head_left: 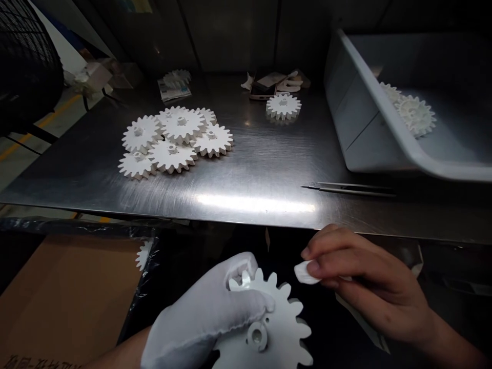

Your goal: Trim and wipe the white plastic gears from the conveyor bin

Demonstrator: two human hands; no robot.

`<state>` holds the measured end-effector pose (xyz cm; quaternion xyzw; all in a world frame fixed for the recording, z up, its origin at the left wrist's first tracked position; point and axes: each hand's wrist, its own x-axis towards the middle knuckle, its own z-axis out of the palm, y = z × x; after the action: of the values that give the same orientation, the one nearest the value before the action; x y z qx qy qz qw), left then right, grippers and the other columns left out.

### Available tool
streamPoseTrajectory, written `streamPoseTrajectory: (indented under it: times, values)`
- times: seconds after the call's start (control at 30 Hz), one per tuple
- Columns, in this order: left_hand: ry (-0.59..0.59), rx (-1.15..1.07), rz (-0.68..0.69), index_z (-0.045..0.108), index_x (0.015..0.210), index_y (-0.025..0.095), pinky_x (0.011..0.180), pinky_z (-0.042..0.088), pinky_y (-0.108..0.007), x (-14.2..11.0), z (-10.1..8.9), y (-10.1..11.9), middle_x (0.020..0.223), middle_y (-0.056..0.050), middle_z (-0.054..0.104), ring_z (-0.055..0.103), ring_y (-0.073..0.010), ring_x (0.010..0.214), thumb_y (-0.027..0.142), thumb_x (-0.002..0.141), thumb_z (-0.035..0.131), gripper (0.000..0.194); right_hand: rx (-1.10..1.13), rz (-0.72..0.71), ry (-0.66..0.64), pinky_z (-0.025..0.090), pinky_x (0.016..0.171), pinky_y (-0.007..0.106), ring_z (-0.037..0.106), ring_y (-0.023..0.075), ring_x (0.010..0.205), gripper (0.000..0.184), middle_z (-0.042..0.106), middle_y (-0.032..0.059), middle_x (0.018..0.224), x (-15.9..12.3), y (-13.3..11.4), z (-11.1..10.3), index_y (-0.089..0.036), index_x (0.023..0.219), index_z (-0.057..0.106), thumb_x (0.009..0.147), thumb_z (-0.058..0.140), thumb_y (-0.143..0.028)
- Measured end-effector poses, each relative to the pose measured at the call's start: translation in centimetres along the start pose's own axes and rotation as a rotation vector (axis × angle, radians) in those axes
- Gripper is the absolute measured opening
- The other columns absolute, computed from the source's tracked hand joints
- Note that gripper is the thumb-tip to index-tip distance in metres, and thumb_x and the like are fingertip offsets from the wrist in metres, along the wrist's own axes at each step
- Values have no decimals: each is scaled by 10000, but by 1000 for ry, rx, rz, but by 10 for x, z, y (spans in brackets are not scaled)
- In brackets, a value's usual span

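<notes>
The single head-worn camera looked forward and down from just behind the near edge of the brushed stainless-steel bench [246, 174], close above the white-gloved left hand [203, 312] and bare right hand [369, 282], facing the dark metal back wall [230, 36] beyond.

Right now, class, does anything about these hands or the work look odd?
Yes: the left hand, holding a white gear, is gloved, while the right hand, pinching a white wipe, is bare. That mismatch stands out.
</notes>
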<state>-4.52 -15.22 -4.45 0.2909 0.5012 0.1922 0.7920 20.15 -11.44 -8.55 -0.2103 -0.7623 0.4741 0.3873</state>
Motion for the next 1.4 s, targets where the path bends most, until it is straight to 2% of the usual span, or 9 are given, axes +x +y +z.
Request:
streamPoseTrajectory:
  times: [0.13, 0.33, 0.5, 0.77, 0.97, 1.03, 1.1, 1.27, 1.4]
  values:
    - [13, -17, 47, 477, 776, 189, 599, 394, -212, 1, 1, -4, 748, 38, 474, 439, -113, 675, 271, 781, 654, 195, 55, -84, -47, 510, 868, 372, 589, 220, 1019, 439, 635, 82, 1120, -2, -1, 8, -182, 1231, 635, 862, 528, 31]
    - [70, 8, 105, 476, 772, 191, 626, 422, -210, -5, 1, -10, 777, 26, 481, 449, -119, 713, 309, 800, 683, 239, -79, 108, -158, 504, 846, 349, 600, 195, 990, 364, 647, 72, 1060, -11, 10, 10, -175, 1114, 663, 893, 473, 43]
    - [101, 5, 79, 458, 761, 196, 554, 387, -188, -5, 3, -11, 730, 34, 468, 425, -102, 647, 310, 836, 651, 236, -56, 171, 75, 515, 855, 273, 624, 167, 1009, 302, 637, 29, 1061, -14, 8, 2, -244, 1096, 674, 920, 561, -26]
    - [127, 0, 73, 449, 741, 198, 553, 401, -190, -4, 6, -10, 731, 35, 473, 434, -104, 649, 313, 813, 676, 265, -15, 171, 81, 515, 830, 252, 624, 163, 1006, 275, 641, 28, 1048, -6, -6, -3, -239, 1090, 673, 933, 566, -40]
    - [126, 4, 52, 472, 765, 196, 562, 406, -191, -6, 9, -3, 743, 36, 496, 456, -109, 663, 283, 781, 684, 230, 105, 227, -48, 506, 755, 233, 629, 133, 897, 228, 638, 17, 1011, 3, -9, -5, -241, 1071, 666, 962, 534, -91]
    - [116, 6, 31, 473, 766, 196, 541, 388, -189, -4, 9, -1, 728, 42, 496, 457, -105, 642, 239, 762, 672, 203, 83, 268, -126, 496, 736, 235, 627, 126, 856, 227, 635, 17, 986, 5, -4, -6, -231, 1040, 678, 956, 529, -82]
    - [107, 11, 17, 472, 764, 197, 531, 380, -191, -2, 9, 0, 715, 47, 494, 455, -102, 624, 217, 752, 654, 183, 35, 302, -133, 493, 740, 252, 627, 137, 858, 228, 637, 23, 969, 6, 0, -7, -226, 1018, 687, 948, 533, -72]
    - [66, 43, 22, 485, 782, 195, 569, 393, -205, 0, 8, 4, 724, 50, 506, 479, -106, 644, 220, 785, 647, 164, 72, 209, 28, 517, 777, 311, 638, 192, 946, 235, 659, 40, 1017, 14, 0, -2, -250, 1065, 690, 944, 571, -88]
    - [-18, 83, 54, 515, 785, 172, 577, 403, -221, 1, 9, 7, 730, 49, 515, 486, -98, 633, 195, 793, 695, 182, 198, 154, -15, 533, 771, 299, 646, 180, 922, 241, 658, 48, 1003, 21, -3, 4, -217, 1064, 702, 934, 571, -62]
